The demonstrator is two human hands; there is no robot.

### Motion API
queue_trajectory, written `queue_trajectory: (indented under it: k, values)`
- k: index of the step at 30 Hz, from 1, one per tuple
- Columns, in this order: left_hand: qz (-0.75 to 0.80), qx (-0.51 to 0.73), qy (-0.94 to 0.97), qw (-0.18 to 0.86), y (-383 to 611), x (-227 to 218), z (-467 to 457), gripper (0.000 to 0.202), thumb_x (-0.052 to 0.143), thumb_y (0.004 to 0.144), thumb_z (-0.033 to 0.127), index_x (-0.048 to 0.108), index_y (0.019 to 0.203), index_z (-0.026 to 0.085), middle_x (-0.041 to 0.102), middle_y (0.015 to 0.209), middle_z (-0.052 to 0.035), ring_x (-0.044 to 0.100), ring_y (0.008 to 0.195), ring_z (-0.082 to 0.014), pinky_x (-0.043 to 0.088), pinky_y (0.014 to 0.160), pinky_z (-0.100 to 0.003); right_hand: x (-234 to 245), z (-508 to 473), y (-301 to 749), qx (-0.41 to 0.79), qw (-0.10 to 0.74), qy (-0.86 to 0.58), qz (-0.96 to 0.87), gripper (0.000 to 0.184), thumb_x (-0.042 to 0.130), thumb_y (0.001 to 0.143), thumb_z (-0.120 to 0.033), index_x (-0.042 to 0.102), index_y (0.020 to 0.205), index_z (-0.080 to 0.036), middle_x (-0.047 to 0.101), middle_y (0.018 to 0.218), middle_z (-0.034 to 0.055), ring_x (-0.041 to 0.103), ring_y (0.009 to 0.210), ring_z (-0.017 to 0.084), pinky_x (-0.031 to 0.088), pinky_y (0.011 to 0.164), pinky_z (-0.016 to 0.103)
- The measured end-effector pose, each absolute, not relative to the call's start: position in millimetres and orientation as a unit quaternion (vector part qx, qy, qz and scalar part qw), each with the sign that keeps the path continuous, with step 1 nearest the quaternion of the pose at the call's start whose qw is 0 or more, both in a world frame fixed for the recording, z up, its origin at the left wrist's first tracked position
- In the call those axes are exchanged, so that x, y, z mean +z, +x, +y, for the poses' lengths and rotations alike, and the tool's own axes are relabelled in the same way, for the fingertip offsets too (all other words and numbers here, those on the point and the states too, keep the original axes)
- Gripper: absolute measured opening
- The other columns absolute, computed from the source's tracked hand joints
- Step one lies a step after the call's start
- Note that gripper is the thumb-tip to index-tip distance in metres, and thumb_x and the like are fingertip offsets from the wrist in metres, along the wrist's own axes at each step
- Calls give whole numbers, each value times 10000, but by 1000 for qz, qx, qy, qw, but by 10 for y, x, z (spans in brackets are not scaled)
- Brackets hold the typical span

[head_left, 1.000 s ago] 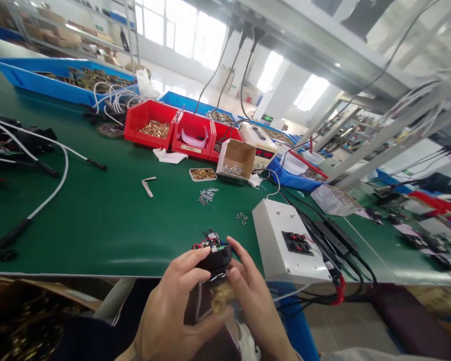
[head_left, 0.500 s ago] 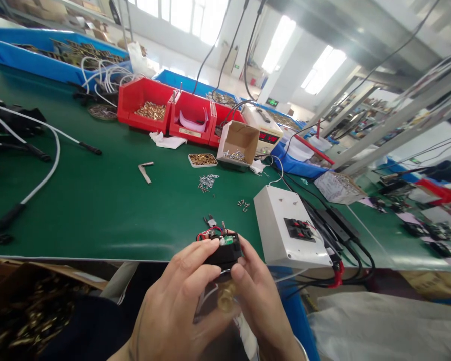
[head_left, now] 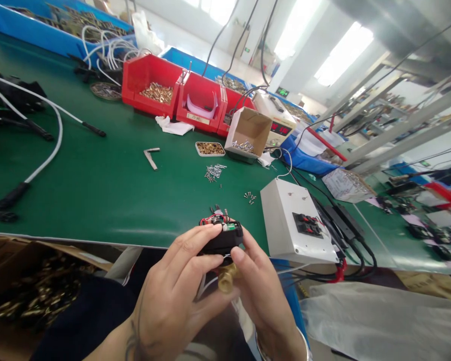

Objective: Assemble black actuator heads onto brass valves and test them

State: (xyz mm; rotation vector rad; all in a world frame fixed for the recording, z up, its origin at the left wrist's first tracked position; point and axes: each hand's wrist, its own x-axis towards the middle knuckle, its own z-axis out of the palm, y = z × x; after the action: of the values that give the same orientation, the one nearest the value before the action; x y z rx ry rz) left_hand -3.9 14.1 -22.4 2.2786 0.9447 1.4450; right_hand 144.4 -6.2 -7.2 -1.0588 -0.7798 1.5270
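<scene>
A small black housing (head_left: 221,243) with red wires and a green circuit part on top is held between both hands at the table's front edge. Below it sits a brass fitting (head_left: 226,280), seemingly joined to the housing. My left hand (head_left: 180,281) grips from the left, its fingertips on the housing's top and near side. My right hand (head_left: 261,278) closes around the right end, the thumb near the housing's lower edge. Small pins (head_left: 214,173) and a few screws (head_left: 249,197) lie on the green table beyond. The underside of the housing is hidden by my fingers.
Red bins (head_left: 150,87) line the back, beside a carton (head_left: 248,133) of metal pins and a tray of brass parts (head_left: 209,149). A grey switch box (head_left: 296,220) stands to the right. White cables (head_left: 47,163) lie left, near a bent metal piece (head_left: 151,158).
The camera view has shifted, so the table and bins sit higher in the picture. Both hands keep their hold on the housing, and the brass fitting shows more clearly.
</scene>
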Motion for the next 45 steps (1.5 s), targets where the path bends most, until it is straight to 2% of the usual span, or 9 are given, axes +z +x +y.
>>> queue_trajectory:
  k: [4,9,19,23,27,33,37,40,45]
  values:
    - [339,508,779,146,-43,-194,147,303,756,869,276,603,1075,115,690,1259,-158,601,1289,-180,429,1159,-242,-87,-65,1438,635,531,-459,-323,389,733,886,-452,655,1240,-313,698,1304,3,688,1126,153,568,906,215]
    - [347,521,766,149,-60,-152,129,522,763,862,371,523,1226,85,702,1233,-172,641,1245,-198,480,1131,-269,-53,-109,1403,630,522,-469,-331,416,676,900,-543,662,1246,-312,706,1265,35,687,1123,206,599,896,316]
    - [345,512,775,135,-79,-127,115,377,760,867,354,558,1105,142,714,1219,-156,664,1202,-222,543,1076,-331,11,-88,1392,587,498,-506,-390,516,615,902,-628,620,1290,-288,718,1190,58,704,1024,226,584,897,377]
    - [403,507,719,254,-126,-287,148,405,785,830,400,593,1118,190,683,1278,-136,660,1199,-248,557,1058,-415,-72,-8,1591,398,450,-625,-499,697,498,905,-727,502,1414,-250,726,1100,98,702,953,245,574,886,432]
    - [468,518,616,365,-196,-568,245,380,794,818,353,622,1140,248,613,1390,-102,610,1278,-269,551,1053,-458,-344,121,1795,139,305,-678,-654,768,521,895,-713,477,1458,-193,581,1395,201,524,1324,357,420,1101,590]
    - [470,538,572,402,-205,-734,314,333,793,821,338,638,1097,235,604,1406,-101,589,1312,-256,560,1036,-400,-482,206,1810,84,59,-641,-761,944,619,826,-718,452,1491,-69,448,1502,305,428,1398,459,365,1138,634]
    - [468,530,586,396,-204,-712,302,328,789,823,323,633,1095,228,598,1411,-112,589,1310,-264,555,1038,-429,-372,265,1827,46,4,-661,-749,1006,767,754,-623,424,1485,-22,509,1416,335,502,1312,480,459,1042,637]
    - [466,524,602,383,-210,-695,287,321,799,806,314,628,1064,227,597,1398,-115,591,1299,-278,538,1057,-467,-295,312,1912,38,-35,-670,-741,885,854,717,-365,466,1440,-33,604,1255,286,595,1165,444,541,922,589]
    - [447,527,609,390,-163,-687,257,306,797,799,290,612,1034,227,608,1359,-124,622,1246,-277,531,1062,-504,-114,285,2150,151,-29,-647,-747,564,608,772,-107,553,1333,-89,667,1068,157,683,966,293,578,838,440]
